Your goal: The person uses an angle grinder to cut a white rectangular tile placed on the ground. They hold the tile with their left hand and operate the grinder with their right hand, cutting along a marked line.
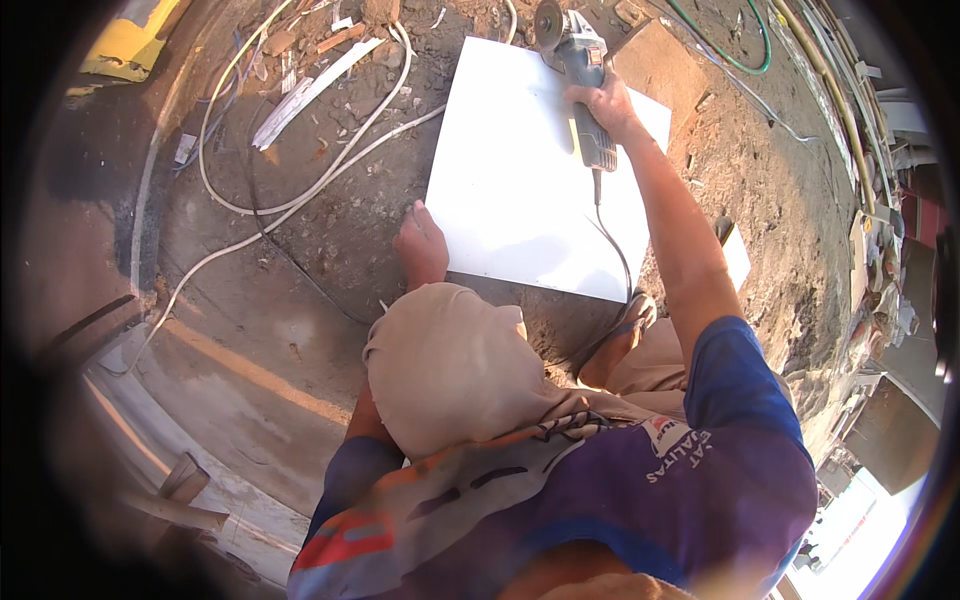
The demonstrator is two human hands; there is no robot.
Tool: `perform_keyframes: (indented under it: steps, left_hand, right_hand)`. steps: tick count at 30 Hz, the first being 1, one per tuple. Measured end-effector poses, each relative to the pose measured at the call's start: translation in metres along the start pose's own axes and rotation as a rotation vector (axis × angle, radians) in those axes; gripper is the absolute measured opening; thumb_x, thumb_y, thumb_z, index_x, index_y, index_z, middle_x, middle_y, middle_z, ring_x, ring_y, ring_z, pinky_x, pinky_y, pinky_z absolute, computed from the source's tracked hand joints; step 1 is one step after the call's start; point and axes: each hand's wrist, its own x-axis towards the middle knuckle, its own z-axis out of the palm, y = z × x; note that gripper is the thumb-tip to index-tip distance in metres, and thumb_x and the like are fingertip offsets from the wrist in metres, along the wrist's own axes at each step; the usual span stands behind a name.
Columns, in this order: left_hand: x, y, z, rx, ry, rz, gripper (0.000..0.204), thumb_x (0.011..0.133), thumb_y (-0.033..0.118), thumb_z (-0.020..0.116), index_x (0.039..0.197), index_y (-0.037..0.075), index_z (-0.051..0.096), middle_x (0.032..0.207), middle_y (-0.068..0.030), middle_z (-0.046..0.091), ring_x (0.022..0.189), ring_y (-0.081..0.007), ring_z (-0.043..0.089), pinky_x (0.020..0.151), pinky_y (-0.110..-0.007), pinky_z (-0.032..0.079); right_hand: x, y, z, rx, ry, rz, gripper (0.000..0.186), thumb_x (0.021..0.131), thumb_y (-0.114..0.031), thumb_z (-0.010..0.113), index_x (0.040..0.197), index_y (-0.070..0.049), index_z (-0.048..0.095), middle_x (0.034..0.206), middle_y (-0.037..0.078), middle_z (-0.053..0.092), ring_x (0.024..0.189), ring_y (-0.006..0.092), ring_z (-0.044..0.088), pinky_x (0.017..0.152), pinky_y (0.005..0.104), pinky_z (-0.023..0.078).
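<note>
A large white square tile [520,170] lies on the dirt ground in front of me. My right hand [608,108] is closed around the body of an angle grinder [585,65], held over the tile's far right part. Its disc [548,25] points away from me, past the far edge; whether it spins I cannot tell. The grinder's dark cord [615,245] runs back across the tile toward my foot. At the tile's near left edge, my left hand [422,245] grips the rim, with some fingers hidden from sight.
A brown board [665,70] lies beyond the tile's far right corner. White cable [320,185] loops across the ground at left, near a white broken strip [315,92]. A green hose [735,66] curves at the far right. My bent knee [450,360] is close to the tile.
</note>
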Motion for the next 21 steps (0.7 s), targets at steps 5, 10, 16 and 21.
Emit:
perform_keyframes:
  steps: [5,10,16,21]
  left_hand:
    - [0.017,-0.005,0.001,0.146,-0.007,0.016,0.047,0.102,0.037,0.047,0.088,-0.001,0.070,0.079,-0.0265,0.068,0.074,-0.0472,0.065,0.065,-0.056,0.050]
    - [0.016,-0.011,0.006,0.226,0.011,0.029,0.048,0.102,0.039,0.047,0.086,0.000,0.069,0.079,-0.0256,0.068,0.073,-0.0466,0.066,0.065,-0.055,0.050]
    - [0.015,-0.003,0.008,0.251,0.022,0.036,0.047,0.102,0.038,0.047,0.081,0.001,0.067,0.074,-0.0246,0.067,0.070,-0.0464,0.065,0.063,-0.055,0.050]
    - [0.016,-0.005,0.007,0.205,0.039,0.111,0.046,0.102,0.036,0.049,0.077,0.001,0.064,0.071,-0.0243,0.065,0.067,-0.0460,0.064,0.058,-0.054,0.049]
  right_hand:
    - [0.010,0.038,-0.009,-0.062,0.070,-0.065,0.069,0.068,-0.024,0.080,0.122,0.008,0.051,0.101,0.018,0.065,0.085,0.0250,0.066,0.076,0.0362,0.056]
    - [0.011,0.061,-0.019,-0.073,0.050,-0.085,0.070,0.070,-0.026,0.080,0.122,0.010,0.050,0.103,0.020,0.064,0.086,0.0254,0.066,0.076,0.0366,0.056]
    - [0.018,0.071,-0.023,-0.014,0.022,-0.085,0.071,0.070,-0.029,0.079,0.122,0.010,0.050,0.103,0.021,0.064,0.086,0.0260,0.066,0.075,0.0367,0.056]
    - [0.015,0.059,-0.026,-0.062,0.015,-0.055,0.070,0.069,-0.028,0.079,0.120,0.011,0.051,0.100,0.020,0.064,0.084,0.0264,0.066,0.074,0.0366,0.056]
